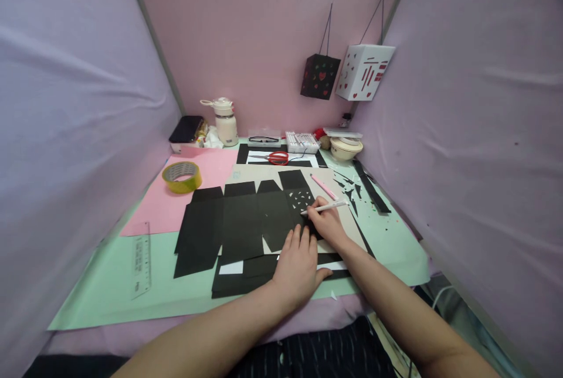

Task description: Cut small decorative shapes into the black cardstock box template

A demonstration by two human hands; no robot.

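Observation:
A black paper cut-out with several panels and flaps (240, 222) lies flat on a beige board (338, 222) over a green mat (109, 296). My left hand (298, 264) rests flat on the black paper's lower right part, fingers stretched out. My right hand (324, 224) is closed round a white craft knife (324, 207), whose tip touches the rightmost black panel, where several small white holes (301, 196) show. A pink pen-like tool (324, 186) lies just beyond the knife.
A yellow tape roll (182, 176) sits on pink paper (202, 190) at left, a clear ruler (141, 258) nearer. Red scissors (273, 157), a white flask (226, 122), marker box (301, 142) and bowl (346, 147) line the back. Two paper lanterns (343, 73) hang above. Black scraps (356, 190) lie at right.

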